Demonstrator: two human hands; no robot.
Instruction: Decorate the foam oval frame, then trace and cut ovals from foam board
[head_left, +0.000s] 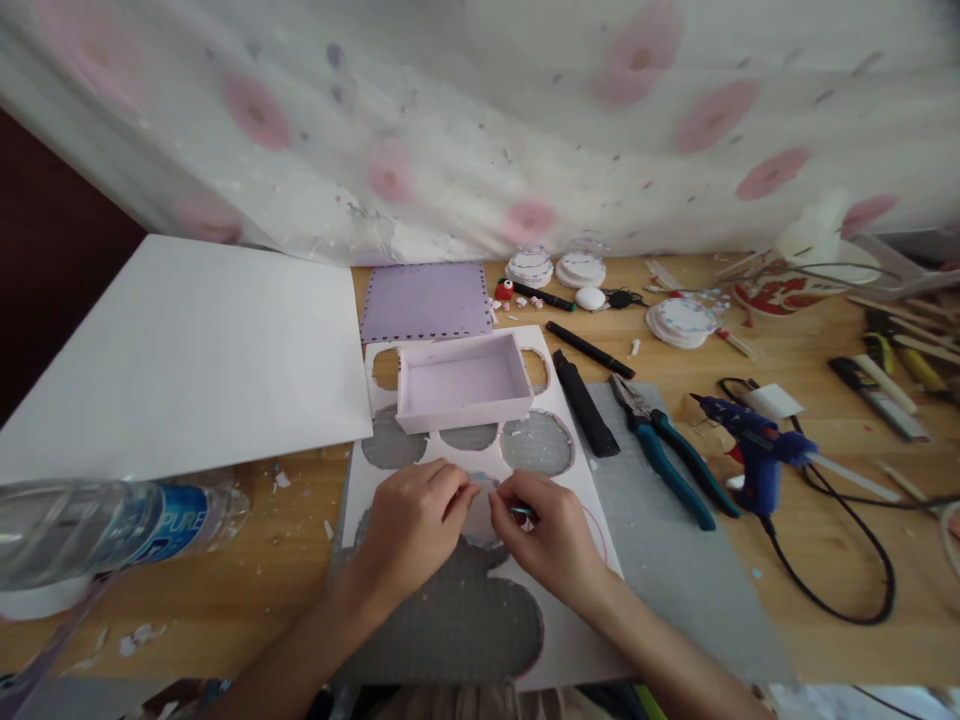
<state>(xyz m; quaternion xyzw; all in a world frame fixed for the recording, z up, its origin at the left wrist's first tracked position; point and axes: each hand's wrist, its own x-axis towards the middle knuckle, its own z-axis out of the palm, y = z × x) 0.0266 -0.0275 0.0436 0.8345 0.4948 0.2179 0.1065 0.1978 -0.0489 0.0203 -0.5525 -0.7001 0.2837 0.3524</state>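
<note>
A wooden worktop [247, 560] carries a grey cutting mat [675, 580]; on it lies a white foam sheet with round cut-outs [600, 640]. Beyond the hands stands a shallow lilac foam box [463, 383]. The left hand [411, 527] and right hand [551, 540] meet over a small white foam disc [480, 512], which lies directly between them, equally near both; their fingers pinch its edge.

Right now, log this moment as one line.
left hand: pinching foam disc | right hand: holding small tool on disc | foam sheet: circles cut out | pink box: behind hands
</note>
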